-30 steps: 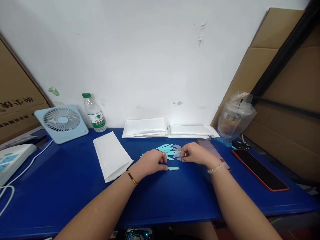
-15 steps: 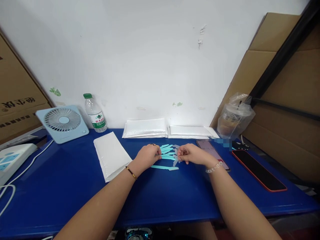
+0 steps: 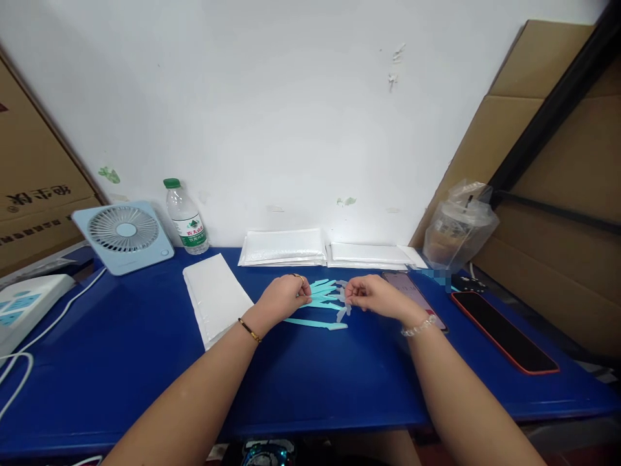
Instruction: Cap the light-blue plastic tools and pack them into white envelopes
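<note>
Several slim light-blue plastic razors lie in a small fan on the blue table. My left hand is closed in a pinch on the handle end of one of them. My right hand pinches the clear cap end of the same pile. One light-blue razor lies apart, just in front of the pile. A white padded envelope lies to the left of my left hand.
Two stacks of white padded envelopes sit against the wall. A small blue fan and a water bottle stand at back left. Two phones lie at right beside a bagged drink cup. Cardboard lines both sides.
My left hand has moved back from the single razor to the pile, and that razor now lies uncovered in front. Both hands have drawn slightly toward the pile.
</note>
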The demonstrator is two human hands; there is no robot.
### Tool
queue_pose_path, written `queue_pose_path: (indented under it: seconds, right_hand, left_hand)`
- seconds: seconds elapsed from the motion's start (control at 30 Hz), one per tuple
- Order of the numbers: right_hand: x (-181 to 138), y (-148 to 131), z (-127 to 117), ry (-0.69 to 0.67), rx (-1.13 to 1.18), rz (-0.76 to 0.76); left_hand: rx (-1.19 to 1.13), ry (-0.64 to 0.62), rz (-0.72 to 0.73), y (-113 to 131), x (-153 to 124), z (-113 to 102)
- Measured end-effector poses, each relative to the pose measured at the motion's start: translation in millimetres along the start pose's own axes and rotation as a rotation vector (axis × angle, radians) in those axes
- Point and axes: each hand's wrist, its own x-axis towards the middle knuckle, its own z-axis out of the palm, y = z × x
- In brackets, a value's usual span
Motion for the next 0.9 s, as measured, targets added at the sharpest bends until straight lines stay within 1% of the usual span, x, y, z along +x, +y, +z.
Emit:
queue_pose_path:
  seconds: [0.1, 0.37, 0.43, 0.5, 0.57, 0.6, 0.63, 0.7, 0.77, 0.9]
  right_hand:
    - [2.2, 0.0, 2.6, -0.001, 0.018, -0.009]
    - [5.8, -3.6, 11.3, -0.039, 0.069, -0.044]
    - [4.9, -3.7, 11.3, -0.07, 0.057, -0.053]
    - [4.5, -2.2, 10.7, -0.101, 0.022, -0.072]
    - [4.7, 0.4, 10.1, -0.098, -0.04, -0.115]
    - [5.1, 1.7, 10.0, -0.088, -0.081, -0.139]
    - [5.5, 2.8, 9.9, -0.081, -0.123, -0.16]
    - [6.3, 4.7, 10.1, -0.09, -0.203, -0.182]
    - [6.7, 6.2, 10.4, -0.108, -0.258, -0.187]
    - [6.5, 9.2, 11.4, -0.092, -0.316, -0.165]
  left_hand:
    - [-0.018, 0.002, -0.004, 0.8, -0.8, -1.2]
    - [-0.077, -0.056, 0.068, 8.6, -2.6, 2.4]
    - [-0.082, -0.09, 0.079, 8.8, -4.6, 2.8]
    - [-0.091, -0.155, 0.07, 8.3, -6.5, 3.9]
    - [-0.104, -0.213, 0.06, 7.8, -7.1, 6.1]
    - [-0.1, -0.212, 0.064, 7.6, -6.7, 7.8]
    - [-0.084, -0.184, 0.073, 7.4, -5.8, 9.8]
    - [-0.014, -0.088, 0.101, 6.9, -2.7, 14.4]
    - [0.058, -0.029, 0.126, 6.0, 0.8, 18.9]
    - [0.094, -0.052, 0.1, 4.5, 4.4, 23.9]
